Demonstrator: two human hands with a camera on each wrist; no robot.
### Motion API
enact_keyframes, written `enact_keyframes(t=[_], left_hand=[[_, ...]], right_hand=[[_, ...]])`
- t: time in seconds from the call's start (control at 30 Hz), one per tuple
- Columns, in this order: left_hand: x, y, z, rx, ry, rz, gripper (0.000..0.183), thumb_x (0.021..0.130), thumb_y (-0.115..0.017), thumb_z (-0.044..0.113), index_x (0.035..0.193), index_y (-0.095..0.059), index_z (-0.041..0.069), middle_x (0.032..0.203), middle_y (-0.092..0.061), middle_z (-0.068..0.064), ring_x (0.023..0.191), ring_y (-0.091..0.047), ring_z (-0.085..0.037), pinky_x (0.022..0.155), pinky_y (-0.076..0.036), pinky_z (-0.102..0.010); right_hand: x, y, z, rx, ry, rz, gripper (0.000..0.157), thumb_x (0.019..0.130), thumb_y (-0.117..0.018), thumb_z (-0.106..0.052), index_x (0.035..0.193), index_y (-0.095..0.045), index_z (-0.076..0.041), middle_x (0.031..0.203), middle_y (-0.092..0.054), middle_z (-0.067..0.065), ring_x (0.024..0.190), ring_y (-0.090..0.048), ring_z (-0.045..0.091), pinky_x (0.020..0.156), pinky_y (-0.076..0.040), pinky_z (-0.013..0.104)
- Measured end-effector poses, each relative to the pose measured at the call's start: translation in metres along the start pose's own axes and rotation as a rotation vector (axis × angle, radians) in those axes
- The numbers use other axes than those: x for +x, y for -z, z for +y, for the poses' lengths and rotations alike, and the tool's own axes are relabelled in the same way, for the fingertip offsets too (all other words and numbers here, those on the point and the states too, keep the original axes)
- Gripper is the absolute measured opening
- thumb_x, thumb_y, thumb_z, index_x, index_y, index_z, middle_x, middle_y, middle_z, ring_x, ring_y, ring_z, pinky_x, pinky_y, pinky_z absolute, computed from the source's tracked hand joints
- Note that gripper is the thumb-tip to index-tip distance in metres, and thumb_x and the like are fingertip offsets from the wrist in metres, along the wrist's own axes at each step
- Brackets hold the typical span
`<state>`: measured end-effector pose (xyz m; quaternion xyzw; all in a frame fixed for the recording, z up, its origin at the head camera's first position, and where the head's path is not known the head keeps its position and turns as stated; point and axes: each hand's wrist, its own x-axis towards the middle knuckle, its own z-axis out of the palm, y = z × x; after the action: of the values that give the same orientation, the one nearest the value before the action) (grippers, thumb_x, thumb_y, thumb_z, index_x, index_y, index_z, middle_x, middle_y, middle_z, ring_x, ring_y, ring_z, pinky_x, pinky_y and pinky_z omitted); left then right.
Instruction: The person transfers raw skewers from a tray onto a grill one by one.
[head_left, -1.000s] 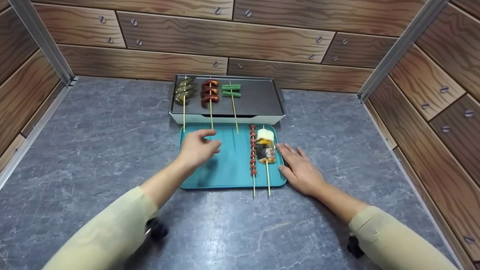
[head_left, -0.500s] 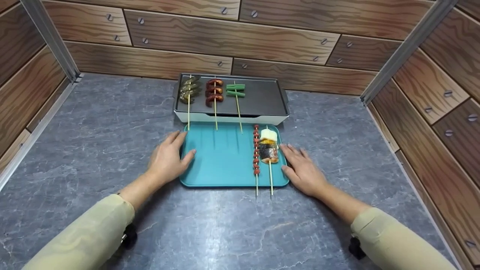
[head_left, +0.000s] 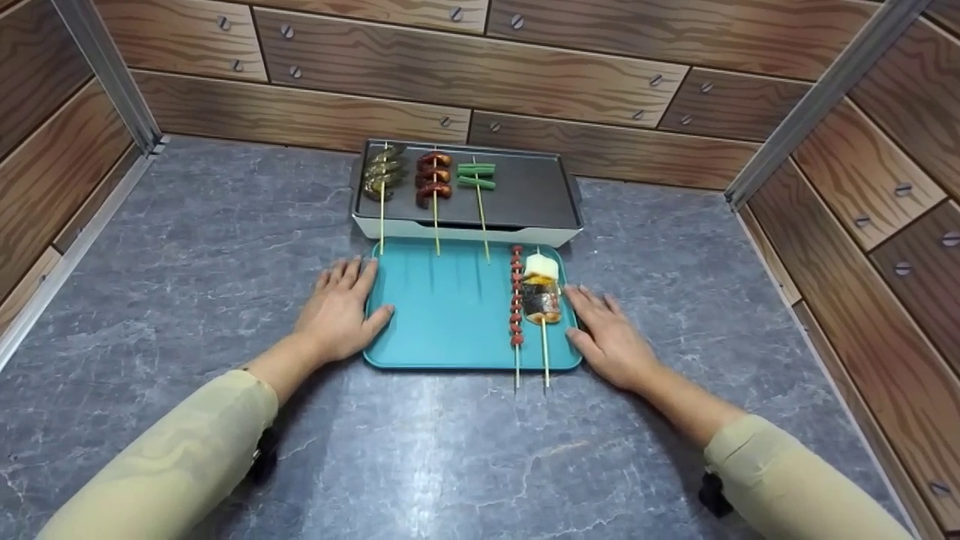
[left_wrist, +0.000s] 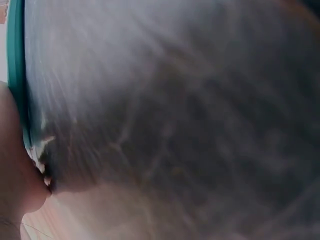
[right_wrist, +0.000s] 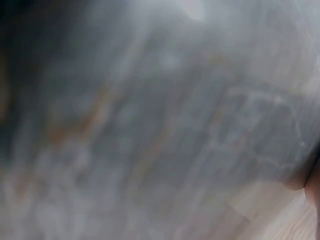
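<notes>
Head view: Left hand [head_left: 337,311] and right hand [head_left: 611,337], fingers extended and gripping nothing, flank a teal tray [head_left: 446,322] at its side edges. A red skewer [head_left: 516,296] and thicker skewer [head_left: 541,296] lie on its right; three skewers [head_left: 434,178] rest on the grill [head_left: 529,191] behind.

Left wrist view: The tray's rim stands near the hand above blurred tabletop [left_wrist: 165,120].

Right wrist view: Tabletop blurs; the grip cannot be told.
</notes>
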<state>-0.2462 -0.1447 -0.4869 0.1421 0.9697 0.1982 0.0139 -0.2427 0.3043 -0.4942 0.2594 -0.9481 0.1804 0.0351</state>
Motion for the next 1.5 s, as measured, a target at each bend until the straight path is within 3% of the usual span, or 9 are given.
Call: enact_keyframes(t=[0.17, 0.4, 0.57, 0.73, 0.87, 1.0, 1.2, 1.5], left_hand=[[0.001, -0.003, 0.000, 0.012, -0.006, 0.009, 0.081, 0.109, -0.044, 0.054, 0.169, -0.020, 0.004, 0.172, -0.020, -0.028, 0.160, -0.013, -0.047, 0.129, -0.007, -0.062], [-0.001, -0.005, -0.002, 0.002, -0.008, 0.024, 0.079, 0.110, -0.041, 0.053, 0.169, -0.020, 0.004, 0.172, -0.020, -0.028, 0.160, -0.013, -0.046, 0.130, -0.007, -0.061], [-0.002, -0.009, -0.003, 0.002, -0.015, 0.038, 0.078, 0.110, -0.041, 0.052, 0.169, -0.022, 0.004, 0.171, -0.021, -0.028, 0.159, -0.014, -0.047, 0.130, -0.007, -0.061], [-0.002, -0.011, -0.004, 0.005, -0.019, 0.052, 0.078, 0.110, -0.042, 0.052, 0.168, -0.024, 0.004, 0.171, -0.023, -0.028, 0.159, -0.016, -0.048, 0.130, -0.008, -0.060], [-0.002, -0.012, -0.005, 0.008, -0.017, 0.054, 0.077, 0.110, -0.042, 0.052, 0.168, -0.024, 0.004, 0.171, -0.023, -0.028, 0.159, -0.016, -0.048, 0.130, -0.008, -0.061], [-0.002, -0.011, -0.005, 0.011, -0.014, 0.052, 0.078, 0.110, -0.041, 0.052, 0.169, -0.024, 0.004, 0.171, -0.023, -0.028, 0.159, -0.016, -0.047, 0.130, -0.008, -0.060], [-0.003, -0.009, -0.007, 0.015, -0.010, 0.056, 0.077, 0.110, -0.041, 0.052, 0.169, -0.023, 0.005, 0.171, -0.022, -0.027, 0.159, -0.016, -0.047, 0.130, -0.007, -0.060], [-0.002, -0.010, -0.005, 0.002, -0.023, 0.062, 0.077, 0.110, -0.042, 0.052, 0.168, -0.024, 0.004, 0.171, -0.022, -0.027, 0.159, -0.016, -0.047, 0.130, -0.008, -0.060]], right_hand=[[-0.003, 0.006, -0.009, 0.091, -0.069, 0.031, 0.068, 0.111, -0.054, -0.036, 0.167, -0.031, -0.004, 0.168, -0.037, 0.018, 0.156, -0.031, 0.040, 0.129, -0.017, 0.060], [-0.016, 0.027, -0.037, 0.168, -0.094, 0.219, 0.063, 0.103, -0.072, -0.025, 0.158, -0.050, -0.006, 0.155, -0.055, 0.019, 0.143, -0.051, 0.039, 0.121, -0.039, 0.055], [-0.027, 0.041, -0.054, 0.227, -0.161, 0.265, 0.050, 0.102, -0.073, -0.018, 0.150, -0.060, -0.005, 0.124, -0.076, 0.013, 0.110, -0.074, 0.028, 0.094, -0.062, 0.046], [-0.035, 0.048, -0.066, 0.489, -0.328, 0.121, 0.046, 0.105, -0.068, -0.016, 0.147, -0.060, 0.001, 0.098, -0.079, 0.014, 0.079, -0.077, 0.025, 0.067, -0.065, 0.036], [-0.038, 0.049, -0.071, 0.771, -0.457, -0.013, 0.049, 0.108, -0.062, -0.017, 0.150, -0.053, 0.006, 0.098, -0.077, 0.022, 0.076, -0.078, 0.029, 0.065, -0.066, 0.039], [-0.039, 0.046, -0.074, 0.967, -0.536, -0.118, 0.055, 0.110, -0.059, -0.023, 0.154, -0.046, 0.007, 0.100, -0.077, 0.023, 0.077, -0.079, 0.028, 0.065, -0.066, 0.039], [-0.036, 0.035, -0.079, 1.112, -0.600, -0.252, 0.060, 0.111, -0.057, -0.027, 0.156, -0.041, 0.008, 0.107, -0.077, 0.024, 0.083, -0.080, 0.030, 0.066, -0.066, 0.037], [-0.031, 0.028, -0.084, 1.191, -0.664, -0.292, 0.064, 0.110, -0.060, -0.028, 0.157, -0.037, 0.009, 0.109, -0.076, 0.026, 0.087, -0.080, 0.030, 0.068, -0.066, 0.036]])
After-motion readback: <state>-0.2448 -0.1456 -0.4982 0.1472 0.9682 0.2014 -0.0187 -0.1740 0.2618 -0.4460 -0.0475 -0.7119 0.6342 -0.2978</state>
